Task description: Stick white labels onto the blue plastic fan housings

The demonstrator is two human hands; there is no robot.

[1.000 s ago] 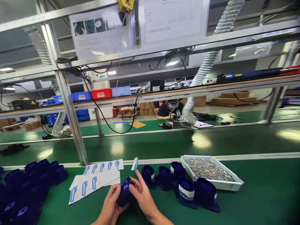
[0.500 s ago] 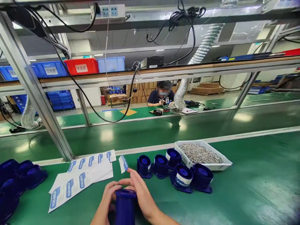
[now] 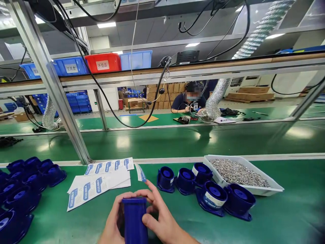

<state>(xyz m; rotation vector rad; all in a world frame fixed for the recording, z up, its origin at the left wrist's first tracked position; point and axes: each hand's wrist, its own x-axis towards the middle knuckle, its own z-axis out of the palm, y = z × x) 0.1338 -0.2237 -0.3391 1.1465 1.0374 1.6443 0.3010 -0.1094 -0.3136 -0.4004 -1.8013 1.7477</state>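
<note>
One green tabletop spreads beneath the grip; rightward sit a white tray of metal pieces and, nearer, five blue housings; leftward, label sheets. Left hand and right hand clasp a blue part, right forefinger extended, a label at its tip.

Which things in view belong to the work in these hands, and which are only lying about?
Probably in use:
dark blue housing, held by left hand and right hand
loose label, at the right hand's fingers
label sheets
right-side housings, some labelled
left-side housings

Probably only nearby:
white tray with metal pieces, untouched
red bin
light blue bin
</note>
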